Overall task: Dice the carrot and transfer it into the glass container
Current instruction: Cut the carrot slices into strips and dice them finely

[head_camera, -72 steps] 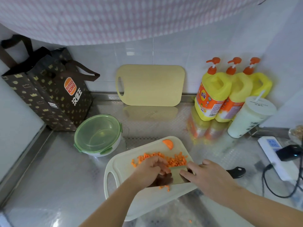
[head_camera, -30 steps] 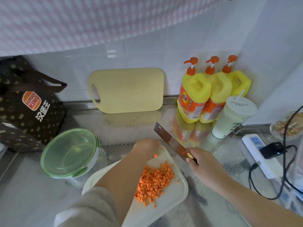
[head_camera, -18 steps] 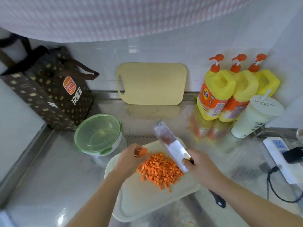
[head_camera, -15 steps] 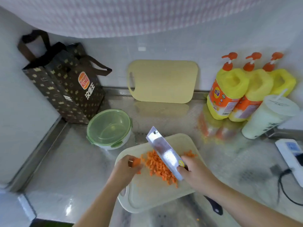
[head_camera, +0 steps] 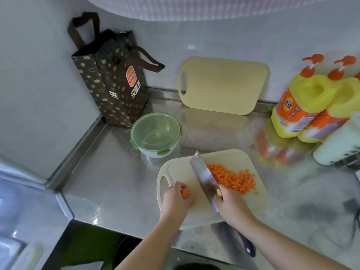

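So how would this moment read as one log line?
left hand: holds carrot stub | right hand: grips cleaver | diced carrot: on cutting board | glass container: lid on

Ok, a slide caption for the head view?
Left hand holds carrot stub at cutting board; right hand grips cleaver beside diced carrot.

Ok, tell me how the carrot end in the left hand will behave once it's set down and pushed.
The carrot end looks short and rounded, so it may roll on the smooth cutting board unless laid on its cut face. Pinched by the left hand, it shows no bend, so probably stiff. Being small, it is likely light.
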The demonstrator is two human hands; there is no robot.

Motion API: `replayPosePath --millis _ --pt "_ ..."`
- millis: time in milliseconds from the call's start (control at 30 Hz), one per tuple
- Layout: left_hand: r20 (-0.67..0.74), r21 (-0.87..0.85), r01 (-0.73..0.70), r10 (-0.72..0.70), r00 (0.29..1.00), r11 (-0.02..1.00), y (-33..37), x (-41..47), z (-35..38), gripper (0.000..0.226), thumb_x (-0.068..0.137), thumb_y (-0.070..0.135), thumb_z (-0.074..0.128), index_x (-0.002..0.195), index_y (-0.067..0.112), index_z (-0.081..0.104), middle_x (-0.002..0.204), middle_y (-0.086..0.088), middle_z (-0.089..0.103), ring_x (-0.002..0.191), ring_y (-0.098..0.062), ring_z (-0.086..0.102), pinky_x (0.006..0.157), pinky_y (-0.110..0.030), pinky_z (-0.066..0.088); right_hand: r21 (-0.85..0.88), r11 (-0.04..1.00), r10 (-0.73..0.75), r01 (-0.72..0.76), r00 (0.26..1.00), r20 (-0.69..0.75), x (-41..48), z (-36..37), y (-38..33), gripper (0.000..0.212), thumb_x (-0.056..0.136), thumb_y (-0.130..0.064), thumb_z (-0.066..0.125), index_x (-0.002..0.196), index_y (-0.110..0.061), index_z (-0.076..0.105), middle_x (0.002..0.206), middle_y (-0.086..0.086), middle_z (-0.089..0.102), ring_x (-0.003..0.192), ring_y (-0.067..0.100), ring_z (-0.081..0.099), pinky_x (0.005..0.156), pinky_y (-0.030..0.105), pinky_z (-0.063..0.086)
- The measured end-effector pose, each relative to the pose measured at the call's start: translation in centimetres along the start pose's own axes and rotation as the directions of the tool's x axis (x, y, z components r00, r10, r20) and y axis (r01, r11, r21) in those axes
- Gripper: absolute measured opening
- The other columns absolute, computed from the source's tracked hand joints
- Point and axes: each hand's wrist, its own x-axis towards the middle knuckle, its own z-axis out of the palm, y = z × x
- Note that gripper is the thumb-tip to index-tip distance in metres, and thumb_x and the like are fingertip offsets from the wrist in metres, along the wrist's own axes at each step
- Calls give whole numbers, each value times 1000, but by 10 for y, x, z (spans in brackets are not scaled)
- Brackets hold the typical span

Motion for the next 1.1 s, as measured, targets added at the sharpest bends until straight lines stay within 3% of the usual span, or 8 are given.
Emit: replayPosePath --millis 133,300,433,567,667,767,967,1100 --pt "28 121 -44 41 999 992 0 -2 -2 38 84 31 67 119 20 55 113 3 46 89 -16 51 73 -25 41 18 998 -67 67 998 -9 -10 -4 -3 32 93 -16 46 67 -27 31 60 -9 38 52 11 39 51 26 30" --pt "72 174 -127 116 991 977 -7 -6 -10 36 87 26 61 122 20 57 117 1 46 97 -19 57 79 -28 48 -9 991 -134 134 991 13 -21 9 -5 10 96 -19 40 90 -21 48 67 -8 44 55 8 42 56 27 36" --pt "70 182 -157 147 987 971 -4 -7 -6 29 87 20 61 116 20 60 110 -1 48 90 -18 55 75 -21 43 -86 990 -108 110 994 30 -23 20 -8 12 97 -14 37 93 -24 40 76 -9 38 66 4 37 54 18 31" --pt "36 108 -138 135 990 984 5 -7 1 14 85 20 63 99 23 63 96 3 46 80 -15 53 70 -20 40 -104 991 -83 86 996 36 -22 23 -14 25 96 -14 38 120 -15 45 108 2 53 97 18 50 73 25 39" --pt "44 58 -105 103 994 993 5 -3 3 10 81 21 67 86 28 62 93 1 54 79 -14 60 67 -18 44 -138 985 -100 105 994 45 -23 24 -17 26 96 -14 36 121 -15 44 112 2 54 98 18 53 79 29 45" --pt "47 -10 -59 59 997 998 0 1 1 14 79 16 67 71 23 58 80 1 60 68 -13 58 50 -9 37 -146 980 -133 138 990 42 -26 24 -20 28 96 -13 37 122 -16 44 117 -1 51 100 16 52 82 28 46" --pt "-2 -177 20 -20 1000 984 4 -2 0 13 90 14 58 84 24 63 74 15 61 69 3 53 53 -5 36 -146 976 -156 162 986 55 -29 24 -22 33 96 -13 37 128 -17 41 126 -3 46 105 16 50 83 26 44" --pt "-21 -213 78 -84 996 974 8 -2 2 9 89 14 60 90 22 62 76 14 59 76 -8 57 65 -19 41 -136 976 -159 171 983 90 -28 20 -20 30 96 -13 36 125 -17 43 121 -3 48 93 16 56 81 31 47"
